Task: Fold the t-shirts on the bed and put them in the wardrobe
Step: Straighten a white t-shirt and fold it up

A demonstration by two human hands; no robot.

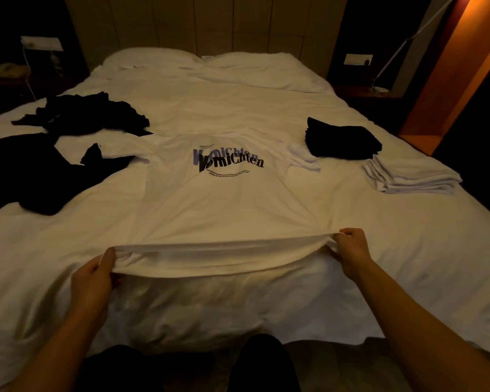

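Two pillows (204, 62) — white bed (408, 278), dim room.

Both bare forearms reach forward from the bottom corners of the view, angled slightly inward. The left hand (92, 274) is low on the left, back of the hand up, thumb stretched forward on top and fingers curled under, pinching a fold of white cloth. The right hand (351, 251) is a little farther forward, knuckles up, fingers bent and closed on the cloth's other end. The hands are well apart, wrists nearly straight.
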